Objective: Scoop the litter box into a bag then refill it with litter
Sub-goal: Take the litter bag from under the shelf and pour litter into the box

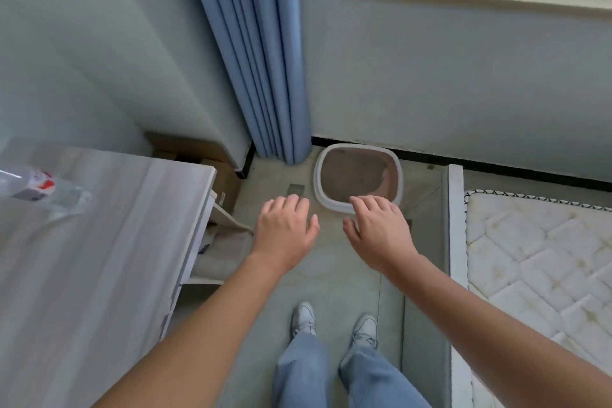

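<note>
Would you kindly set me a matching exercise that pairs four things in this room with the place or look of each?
Things:
1. litter box
2. curtain
3. bottle
4. mattress

Descriptions:
a. lies on the grey table at the left
b. hangs in blue folds
c. stands on the floor at the foot of the wall
d. white and quilted, at the far right

Pairs: 1-c, 2-b, 3-a, 4-d
</note>
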The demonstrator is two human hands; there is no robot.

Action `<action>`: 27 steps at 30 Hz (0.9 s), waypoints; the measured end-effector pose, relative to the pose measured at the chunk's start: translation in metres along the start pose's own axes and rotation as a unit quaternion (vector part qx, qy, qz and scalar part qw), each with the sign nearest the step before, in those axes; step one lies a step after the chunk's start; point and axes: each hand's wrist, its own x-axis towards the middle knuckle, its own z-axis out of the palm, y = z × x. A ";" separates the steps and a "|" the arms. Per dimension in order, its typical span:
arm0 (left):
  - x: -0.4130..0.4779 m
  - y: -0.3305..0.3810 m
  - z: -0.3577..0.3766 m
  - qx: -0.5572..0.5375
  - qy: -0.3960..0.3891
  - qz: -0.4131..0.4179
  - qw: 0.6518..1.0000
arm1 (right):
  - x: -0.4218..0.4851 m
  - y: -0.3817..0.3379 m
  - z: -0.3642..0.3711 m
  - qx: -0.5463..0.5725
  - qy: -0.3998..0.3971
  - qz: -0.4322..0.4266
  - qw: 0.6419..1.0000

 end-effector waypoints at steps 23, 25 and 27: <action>0.038 -0.042 0.322 0.006 -0.021 -0.043 0.999 | 0.101 0.068 0.316 0.039 -0.056 0.011 0.998; 0.050 -0.052 0.361 0.015 -0.004 -0.039 0.999 | 0.116 0.079 0.353 0.034 -0.047 0.004 0.998; 0.062 -0.062 0.400 0.029 0.017 -0.038 0.999 | 0.132 0.091 0.388 0.031 -0.032 -0.002 0.999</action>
